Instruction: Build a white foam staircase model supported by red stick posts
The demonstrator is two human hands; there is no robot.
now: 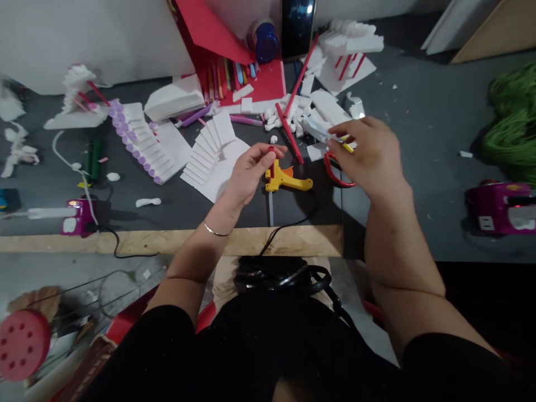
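Observation:
My left hand is closed, with thumb and fingers pinched on a short red paper tube held upright. Just behind that tube, a yellow glue gun lies on the table, a clear glue stick poking from its back. My right hand grips a slim pale-blue thing with a yellow part; its exact kind is unclear. Below my right fingers lies a red loop handle, partly hidden. Long red paper sticks and crumpled white bits lie between and beyond my hands.
Fanned white stair-like paper pieces and a purple-edged one lie left. A white model, phone and blue-lidded jar stand at the back. Purple power boxes and green cord sit at the sides.

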